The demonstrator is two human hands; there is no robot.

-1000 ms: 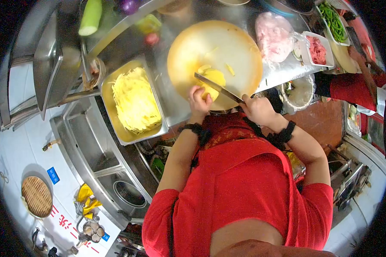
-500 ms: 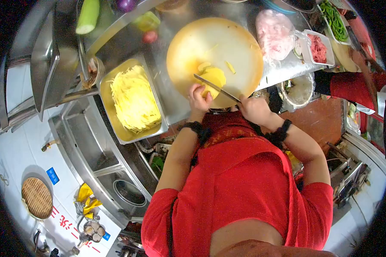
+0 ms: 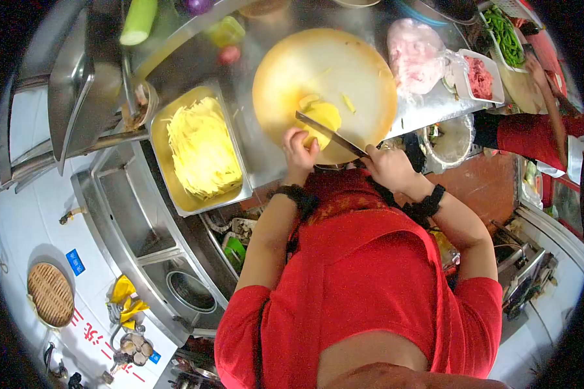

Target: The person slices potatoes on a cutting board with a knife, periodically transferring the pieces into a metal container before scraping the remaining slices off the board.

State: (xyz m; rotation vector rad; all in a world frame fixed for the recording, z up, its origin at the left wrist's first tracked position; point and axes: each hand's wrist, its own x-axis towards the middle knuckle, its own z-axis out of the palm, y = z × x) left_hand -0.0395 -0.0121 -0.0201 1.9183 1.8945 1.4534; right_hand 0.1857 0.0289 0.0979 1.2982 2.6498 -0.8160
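Note:
Yellow potato (image 3: 327, 117), partly sliced, lies near the front edge of the round chopping board (image 3: 318, 65). My left hand (image 3: 298, 154) is closed with its fingertips on the potato, steadying it. A knife (image 3: 331, 133) is gripped by its handle in my right hand (image 3: 390, 167). Its blade runs across the potato close to my left fingers, seen mostly from the spine. A loose potato strip (image 3: 348, 104) lies on the board right of the potato. Left of the board, a metal tray (image 3: 183, 205) holds a heap of shredded potato (image 3: 204, 152).
A bag of pink meat (image 3: 414, 55) and a white tub of minced meat (image 3: 479, 76) stand right of the board. Green peppers (image 3: 501, 35) fill a tray beyond. A co-worker's red sleeve (image 3: 532, 137) is at right. A metal sink (image 3: 133, 201) lies at left.
The knife and my right hand have shifted very slightly, with the blade over the potato in both frames. A co-worker's hand now shows by the pepper tray. The whole view has tilted a little.

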